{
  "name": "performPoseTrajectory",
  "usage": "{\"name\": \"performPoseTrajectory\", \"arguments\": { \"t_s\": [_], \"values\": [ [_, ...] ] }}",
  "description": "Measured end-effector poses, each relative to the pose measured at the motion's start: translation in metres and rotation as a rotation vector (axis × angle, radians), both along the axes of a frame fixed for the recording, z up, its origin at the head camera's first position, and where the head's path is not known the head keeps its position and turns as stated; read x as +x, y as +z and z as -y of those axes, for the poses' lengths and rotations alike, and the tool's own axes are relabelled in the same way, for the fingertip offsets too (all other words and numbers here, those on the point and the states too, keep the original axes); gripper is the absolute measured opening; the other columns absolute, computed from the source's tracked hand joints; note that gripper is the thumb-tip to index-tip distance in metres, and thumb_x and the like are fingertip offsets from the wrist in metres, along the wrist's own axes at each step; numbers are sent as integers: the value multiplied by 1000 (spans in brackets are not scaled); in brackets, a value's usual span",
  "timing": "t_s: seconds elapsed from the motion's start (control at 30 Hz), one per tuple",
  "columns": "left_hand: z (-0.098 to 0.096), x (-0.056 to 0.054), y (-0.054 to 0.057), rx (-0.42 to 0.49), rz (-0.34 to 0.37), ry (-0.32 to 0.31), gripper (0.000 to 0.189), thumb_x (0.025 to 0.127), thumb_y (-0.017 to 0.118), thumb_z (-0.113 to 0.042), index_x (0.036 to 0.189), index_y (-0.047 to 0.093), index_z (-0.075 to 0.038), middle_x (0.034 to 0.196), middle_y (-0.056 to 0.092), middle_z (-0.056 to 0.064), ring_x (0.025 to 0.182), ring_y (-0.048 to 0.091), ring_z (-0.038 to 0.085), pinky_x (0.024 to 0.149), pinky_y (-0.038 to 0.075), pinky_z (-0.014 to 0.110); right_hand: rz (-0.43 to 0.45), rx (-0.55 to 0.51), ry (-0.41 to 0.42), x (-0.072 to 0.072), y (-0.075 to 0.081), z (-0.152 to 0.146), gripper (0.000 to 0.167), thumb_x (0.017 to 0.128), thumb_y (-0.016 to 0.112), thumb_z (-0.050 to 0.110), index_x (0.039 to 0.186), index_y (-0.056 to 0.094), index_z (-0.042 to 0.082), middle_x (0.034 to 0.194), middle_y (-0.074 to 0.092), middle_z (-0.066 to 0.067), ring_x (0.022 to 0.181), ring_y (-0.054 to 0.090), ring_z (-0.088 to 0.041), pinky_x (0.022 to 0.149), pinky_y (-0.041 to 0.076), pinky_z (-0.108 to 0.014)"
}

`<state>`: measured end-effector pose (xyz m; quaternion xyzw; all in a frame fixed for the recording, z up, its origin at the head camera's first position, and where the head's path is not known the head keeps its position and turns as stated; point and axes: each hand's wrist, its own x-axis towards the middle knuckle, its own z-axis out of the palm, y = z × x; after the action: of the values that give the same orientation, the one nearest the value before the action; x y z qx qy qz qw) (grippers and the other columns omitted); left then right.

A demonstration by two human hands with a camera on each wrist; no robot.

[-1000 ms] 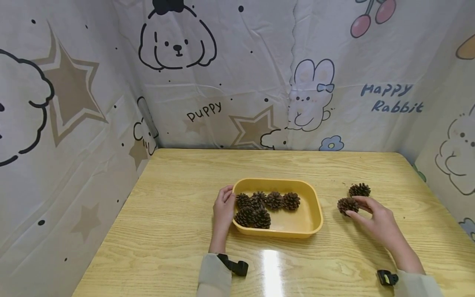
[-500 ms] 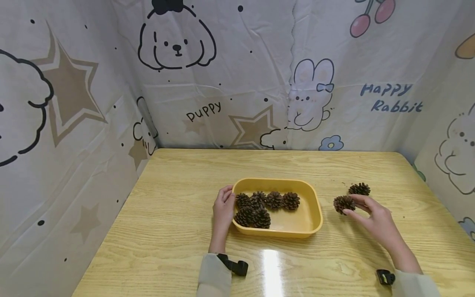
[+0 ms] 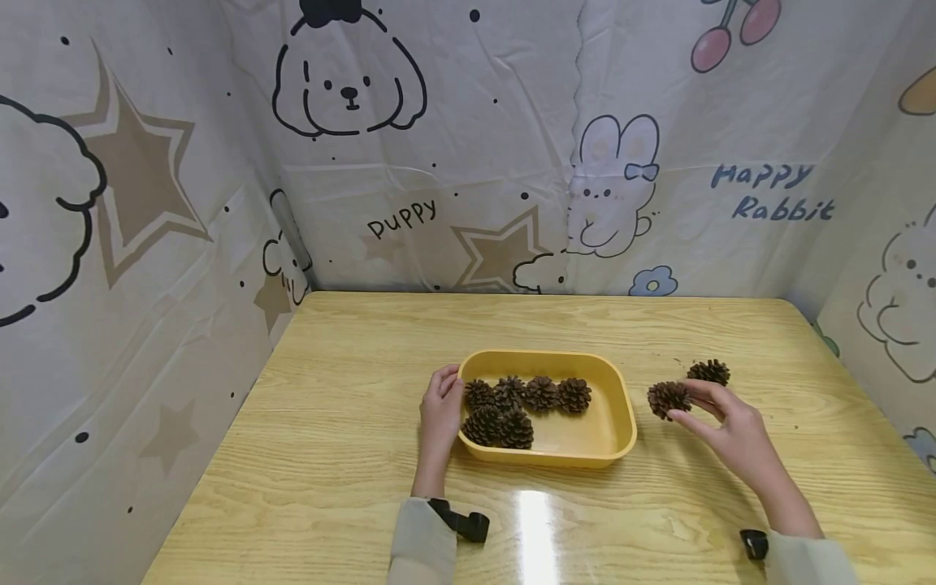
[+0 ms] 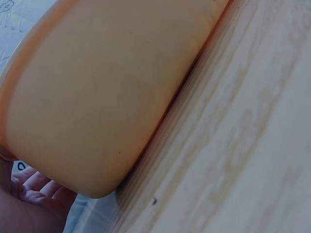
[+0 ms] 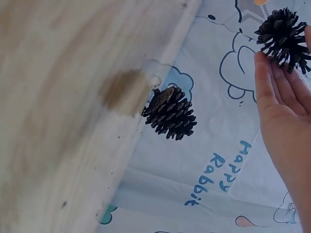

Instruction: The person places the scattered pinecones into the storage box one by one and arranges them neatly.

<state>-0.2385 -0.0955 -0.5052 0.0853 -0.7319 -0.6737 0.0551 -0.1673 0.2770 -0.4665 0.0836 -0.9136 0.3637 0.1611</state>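
Note:
A yellow plastic bin (image 3: 581, 435) stands mid-table with several brown pine cones (image 3: 541, 395) toward its left end and back wall. My left hand (image 3: 437, 413) grips the bin's left end, thumb at the rim; in the left wrist view its fingers (image 4: 48, 187) lie against the outside of the wall. Right of the bin, my right hand (image 3: 731, 431) pinches a pine cone (image 3: 668, 400) between thumb and fingers. The right wrist view shows this cone (image 5: 282, 36) raised off the table. Another pine cone (image 3: 711, 372) lies on the table behind the right hand.
The wooden table (image 3: 351, 455) extends on every side of the bin. Small dark crumbs lie near the loose cone. A printed cloth (image 3: 468, 146) hangs behind the table and along both sides.
My right hand has moved slightly left with its pine cone, closer to the bin's right end. The left hand, the bin and the other cones have stayed in place.

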Motion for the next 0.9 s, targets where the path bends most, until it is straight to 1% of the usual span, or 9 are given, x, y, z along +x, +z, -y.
{"name": "performPoseTrajectory", "arguments": {
  "t_s": [0.13,0.27,0.43,0.6,0.73,0.77,0.8,0.9],
  "values": [
    [0,0,0,-5,6,2,31,99,53,-19,129,58,-10,132,64,16,123,60,30,100,51,45,2,-11,8,-1,-1,3,51,87,73,15,130,54,-4,128,58,-27,105,35,33,87,34,8],
    [1,0,-1,-12,20,5,31,99,53,-20,128,59,-12,132,64,14,123,60,29,101,51,45,-21,-22,27,-4,-2,6,49,87,73,13,129,55,-5,126,59,-27,107,37,32,89,35,7],
    [0,-1,-1,-13,23,6,31,99,53,-21,128,59,-13,133,64,14,123,60,29,100,51,44,-63,-48,50,-6,0,13,47,83,75,5,126,58,-4,122,60,-25,107,41,30,91,37,6],
    [0,-1,0,-21,21,4,31,99,52,-21,129,59,-12,133,63,14,123,60,30,98,52,44,-54,-61,53,-7,1,18,48,83,76,7,127,58,-1,124,60,-25,108,41,29,91,37,5],
    [0,-1,-1,-11,25,1,32,99,53,-21,129,59,-12,132,64,14,122,61,29,97,53,42,-53,-73,56,-8,2,21,48,84,75,7,127,58,-2,125,60,-23,109,41,29,91,38,4],
    [0,-1,-1,-8,26,1,32,99,53,-21,129,59,-12,132,64,14,122,61,29,96,53,42,-57,-76,55,-8,2,22,47,84,75,7,127,58,-2,125,61,-22,109,42,29,92,38,4],
    [0,-1,-1,-8,26,0,32,99,53,-21,129,59,-12,132,64,14,121,61,29,96,53,41,-62,-78,55,-9,2,23,47,84,75,7,127,58,-1,125,61,-17,109,42,28,92,38,4],
    [0,-2,-1,-2,25,-1,32,99,53,-20,129,59,-12,132,64,14,122,61,29,97,53,41,-75,-95,61,-10,2,25,47,83,75,6,126,59,-1,126,58,8,110,43,27,94,38,3]
  ]
}}
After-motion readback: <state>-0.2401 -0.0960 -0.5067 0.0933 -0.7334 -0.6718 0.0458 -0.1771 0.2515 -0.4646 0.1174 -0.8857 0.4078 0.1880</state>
